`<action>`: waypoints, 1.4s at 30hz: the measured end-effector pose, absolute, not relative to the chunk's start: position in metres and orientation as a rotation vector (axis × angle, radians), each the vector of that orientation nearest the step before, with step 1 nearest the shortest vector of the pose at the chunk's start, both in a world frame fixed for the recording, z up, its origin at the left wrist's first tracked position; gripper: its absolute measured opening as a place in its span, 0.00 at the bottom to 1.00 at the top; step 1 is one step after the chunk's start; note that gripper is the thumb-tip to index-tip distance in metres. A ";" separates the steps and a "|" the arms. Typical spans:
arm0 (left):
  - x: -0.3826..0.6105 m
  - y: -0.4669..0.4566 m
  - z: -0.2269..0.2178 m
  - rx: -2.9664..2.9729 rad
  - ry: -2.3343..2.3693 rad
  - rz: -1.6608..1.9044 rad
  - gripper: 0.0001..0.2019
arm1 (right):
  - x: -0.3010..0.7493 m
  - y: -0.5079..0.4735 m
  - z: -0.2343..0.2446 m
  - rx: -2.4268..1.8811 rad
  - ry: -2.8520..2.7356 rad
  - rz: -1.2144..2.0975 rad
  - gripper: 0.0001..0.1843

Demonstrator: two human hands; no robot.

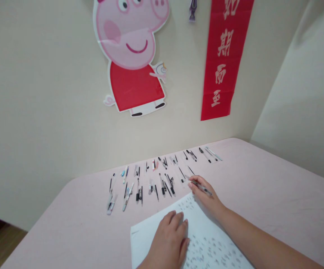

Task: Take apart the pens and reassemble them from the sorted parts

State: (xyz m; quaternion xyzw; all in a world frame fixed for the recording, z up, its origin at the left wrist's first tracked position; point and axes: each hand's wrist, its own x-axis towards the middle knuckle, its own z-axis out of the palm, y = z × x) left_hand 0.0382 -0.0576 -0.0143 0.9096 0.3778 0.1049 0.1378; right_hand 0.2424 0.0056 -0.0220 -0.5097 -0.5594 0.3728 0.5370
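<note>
My right hand (202, 189) is closed around a pen (201, 187) with a clear barrel, just past the top right corner of a white sheet of paper (145, 236). Many small dark marks cover the right part of the sheet. My left hand (169, 239) lies palm down on the paper, fingers stretched out, holding nothing. Beyond the sheet, pens, caps and refills lie in two rough rows. Close to my right fingers are a thin dark refill (181, 172) and another dark refill (191, 170).
A pink-covered table (276, 194) stands against a pale wall. Disassembled pens (139, 194) spread across its far left and middle. A blue-white pen (213, 153) lies near the back edge. On the wall hang a cartoon pig cutout (136, 86) and a red banner (218, 74).
</note>
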 end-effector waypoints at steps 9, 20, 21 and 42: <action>0.039 -0.055 -0.015 2.679 1.051 0.306 0.20 | 0.291 0.037 -0.029 -1.174 -1.059 0.872 0.37; 0.039 -0.052 -0.017 2.718 1.009 0.301 0.21 | 0.405 0.057 -0.055 -2.005 -1.245 0.095 0.16; 0.039 -0.052 -0.016 2.714 1.009 0.301 0.21 | 0.410 0.056 -0.056 -2.063 -1.282 0.042 0.15; 0.038 -0.051 -0.017 2.741 0.999 0.336 0.21 | 0.422 0.045 -0.052 -2.350 -1.412 -0.291 0.16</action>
